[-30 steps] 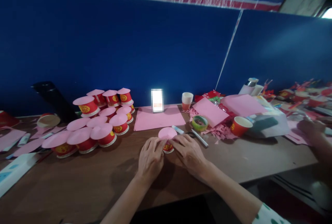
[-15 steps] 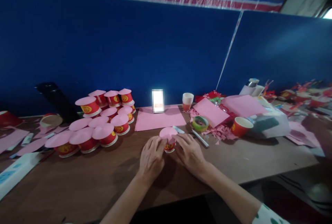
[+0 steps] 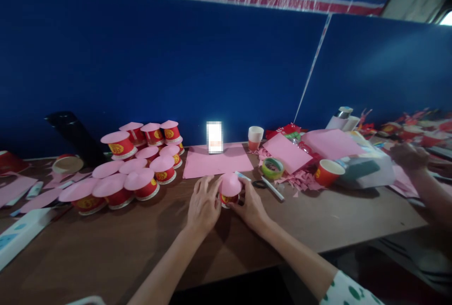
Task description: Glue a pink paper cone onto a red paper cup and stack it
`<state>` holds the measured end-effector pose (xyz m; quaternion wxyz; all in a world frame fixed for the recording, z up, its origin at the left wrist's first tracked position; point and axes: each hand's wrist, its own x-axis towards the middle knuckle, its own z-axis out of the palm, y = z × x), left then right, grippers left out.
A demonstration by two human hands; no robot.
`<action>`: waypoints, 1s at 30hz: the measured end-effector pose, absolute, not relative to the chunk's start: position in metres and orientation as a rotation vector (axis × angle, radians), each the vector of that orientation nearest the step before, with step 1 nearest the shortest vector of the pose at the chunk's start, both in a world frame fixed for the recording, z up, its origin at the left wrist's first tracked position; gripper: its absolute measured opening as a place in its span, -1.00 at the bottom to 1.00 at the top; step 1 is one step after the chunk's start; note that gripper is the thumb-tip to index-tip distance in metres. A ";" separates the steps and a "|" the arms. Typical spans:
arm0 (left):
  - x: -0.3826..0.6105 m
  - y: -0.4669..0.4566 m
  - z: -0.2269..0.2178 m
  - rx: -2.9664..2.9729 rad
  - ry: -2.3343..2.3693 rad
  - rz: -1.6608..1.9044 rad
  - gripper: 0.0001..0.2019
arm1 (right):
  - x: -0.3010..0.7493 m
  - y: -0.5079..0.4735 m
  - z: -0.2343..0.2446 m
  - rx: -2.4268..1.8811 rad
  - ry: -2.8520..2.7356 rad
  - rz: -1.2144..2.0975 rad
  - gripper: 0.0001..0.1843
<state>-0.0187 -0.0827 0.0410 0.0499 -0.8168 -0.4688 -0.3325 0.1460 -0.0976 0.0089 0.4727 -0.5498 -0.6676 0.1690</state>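
Observation:
A small upturned red paper cup with a pink paper cone top [image 3: 229,187] stands on the brown table [image 3: 106,244] between my hands. My right hand [image 3: 249,206] has its fingers curled round the cup's right side and base. My left hand [image 3: 204,204] lies just left of the cup with its fingers stretched toward it, fingertips at or near the cup's side. A pink paper sheet [image 3: 217,160] lies flat just behind the cup.
Several finished pink-topped red cups [image 3: 130,173] cluster at the left. A tape roll [image 3: 271,167], scissors [image 3: 261,184], a pen [image 3: 271,188], an open red cup [image 3: 328,172], pink sheets [image 3: 286,152] and scraps lie right. Another person's hand [image 3: 409,156] works at far right. A blue partition [image 3: 176,60] stands behind.
The cup has shifted slightly away from me. My right hand has closed round its side. The other person's hand has come back into view at the right.

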 end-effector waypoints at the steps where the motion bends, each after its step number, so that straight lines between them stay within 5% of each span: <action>1: -0.019 -0.082 0.041 -2.483 -1.421 -1.004 -0.41 | 0.145 -0.097 0.008 -1.342 -1.637 0.421 -0.26; 21: -0.023 -0.094 0.052 -2.361 -1.512 -0.815 -0.48 | 0.162 -0.075 0.005 -0.940 -1.738 0.913 -0.12; 30: -0.024 -0.095 0.051 -2.353 -1.420 -0.754 -0.55 | 0.152 -0.081 0.005 -1.093 -1.710 0.746 -0.08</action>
